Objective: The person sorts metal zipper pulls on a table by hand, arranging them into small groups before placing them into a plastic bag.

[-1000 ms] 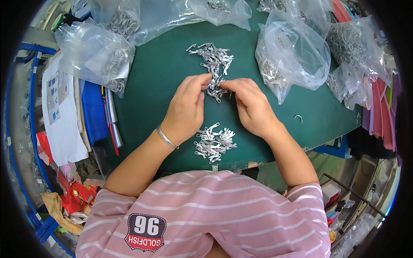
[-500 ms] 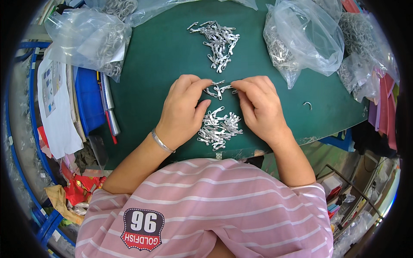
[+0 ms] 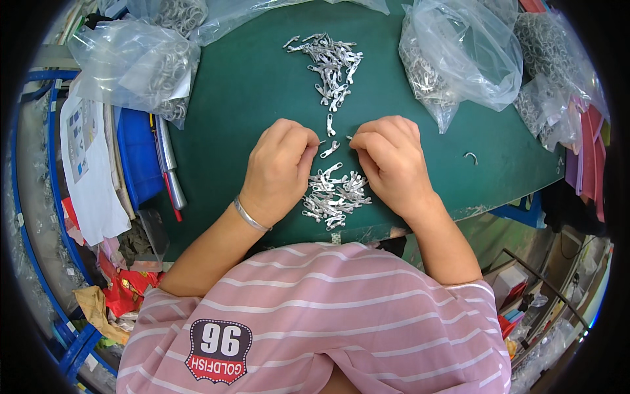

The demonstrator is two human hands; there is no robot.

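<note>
My left hand (image 3: 279, 164) is closed in a pinch, and the tip of a small silver metal clasp piece (image 3: 321, 142) sticks out between thumb and forefinger. Across a narrow gap, my right hand (image 3: 392, 164) pinches another such piece (image 3: 349, 138), mostly hidden by the fingers. Two loose clasp pieces lie on the green tabletop between the hands: an upright one (image 3: 330, 125) farther off and a slanted one (image 3: 329, 150) nearer. A near pile (image 3: 335, 197) of these looped pieces lies between my wrists. Beyond my hands spreads a far pile (image 3: 333, 65).
Clear plastic bags of metal rings or clasps stand at the back left (image 3: 141, 65) and back right (image 3: 453, 59). A single curved metal hook (image 3: 470, 158) lies to the right. At the left edge are a blue tray (image 3: 139, 154) and a red pen-like stick (image 3: 172, 197).
Several pieces were clustered between my fingertips; now two lie there loose and apart. Both hands have drawn their fingers into pinches, the left thumb closing up to its forefinger.
</note>
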